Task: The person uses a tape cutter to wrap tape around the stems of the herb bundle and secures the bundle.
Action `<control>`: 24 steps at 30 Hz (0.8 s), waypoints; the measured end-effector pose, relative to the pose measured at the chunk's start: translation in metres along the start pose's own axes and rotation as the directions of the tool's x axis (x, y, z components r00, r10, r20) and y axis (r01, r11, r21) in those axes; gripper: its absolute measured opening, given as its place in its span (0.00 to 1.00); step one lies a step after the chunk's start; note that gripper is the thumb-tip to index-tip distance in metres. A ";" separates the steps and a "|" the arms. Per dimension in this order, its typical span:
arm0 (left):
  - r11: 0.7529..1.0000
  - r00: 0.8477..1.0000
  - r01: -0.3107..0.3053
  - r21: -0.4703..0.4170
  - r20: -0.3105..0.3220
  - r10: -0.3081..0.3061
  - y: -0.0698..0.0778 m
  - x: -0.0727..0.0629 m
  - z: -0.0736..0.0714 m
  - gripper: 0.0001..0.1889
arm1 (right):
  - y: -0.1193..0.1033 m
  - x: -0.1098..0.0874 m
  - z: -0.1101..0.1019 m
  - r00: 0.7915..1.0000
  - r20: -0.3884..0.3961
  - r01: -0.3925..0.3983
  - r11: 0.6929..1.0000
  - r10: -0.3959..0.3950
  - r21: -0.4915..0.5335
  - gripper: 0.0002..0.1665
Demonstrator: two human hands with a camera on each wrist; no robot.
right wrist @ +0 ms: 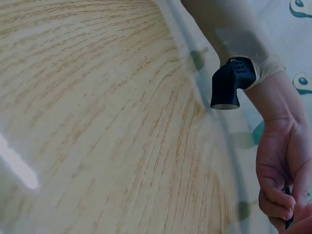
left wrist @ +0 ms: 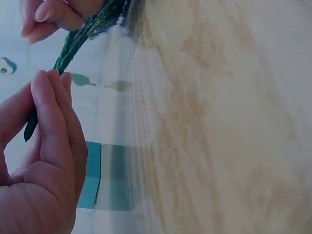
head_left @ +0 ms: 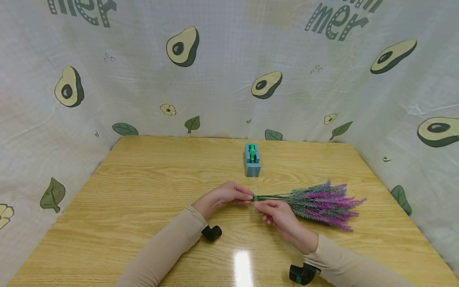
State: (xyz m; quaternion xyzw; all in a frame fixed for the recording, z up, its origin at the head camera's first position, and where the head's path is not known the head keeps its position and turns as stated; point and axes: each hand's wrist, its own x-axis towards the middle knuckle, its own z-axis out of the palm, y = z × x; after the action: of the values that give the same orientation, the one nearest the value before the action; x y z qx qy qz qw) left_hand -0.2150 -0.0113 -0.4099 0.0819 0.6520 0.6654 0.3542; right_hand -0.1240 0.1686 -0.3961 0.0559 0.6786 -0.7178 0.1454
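A bundle of artificial lavender (head_left: 324, 201), purple heads over grey-green leaves, lies with its heads to the right. My left hand (head_left: 231, 193) pinches the stem ends between thumb and fingers; in the left wrist view, a dark green stem tip (left wrist: 30, 127) pokes out below the fingers of the left hand (left wrist: 48, 146). Just right of it, my right hand (head_left: 281, 219) has thumb and forefinger pressed together beside the stems, on what looks like a faint clear strip of tape. In the right wrist view the left hand (right wrist: 280, 161) grips the dark stems (right wrist: 288, 214).
Behind the hands stands a blue tape dispenser (head_left: 252, 169) with a green roll core (head_left: 252, 151). Black wrist cameras (head_left: 212, 233) sit under both sleeves. The wooden table (head_left: 150, 171) is backed by an avocado-print cloth (head_left: 222, 79).
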 end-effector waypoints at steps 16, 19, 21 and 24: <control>0.999 1.000 0.022 -0.035 0.001 -0.022 0.003 -0.001 0.003 0.17 | 0.017 0.007 0.002 0.997 -0.066 -0.037 0.999 0.037 0.004 0.08; 0.998 1.000 0.028 -0.056 0.001 -0.028 0.003 0.000 0.004 0.21 | 0.018 0.009 0.002 0.996 -0.078 -0.044 0.999 0.044 0.004 0.07; 0.996 0.999 0.032 -0.080 -0.002 -0.032 0.003 0.001 0.004 0.22 | 0.018 0.010 0.001 0.996 -0.080 -0.044 0.999 0.044 0.008 0.07; 0.995 1.000 0.027 -0.093 -0.004 -0.027 0.004 0.001 0.004 0.23 | 0.017 0.010 0.001 0.996 -0.072 -0.047 0.999 0.048 0.026 0.08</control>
State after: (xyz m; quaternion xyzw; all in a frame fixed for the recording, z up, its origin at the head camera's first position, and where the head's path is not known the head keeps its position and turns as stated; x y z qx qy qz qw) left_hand -0.2144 -0.0069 -0.4063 0.0548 0.6223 0.6904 0.3650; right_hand -0.1291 0.1660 -0.4147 0.0996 0.6731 -0.7199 0.1372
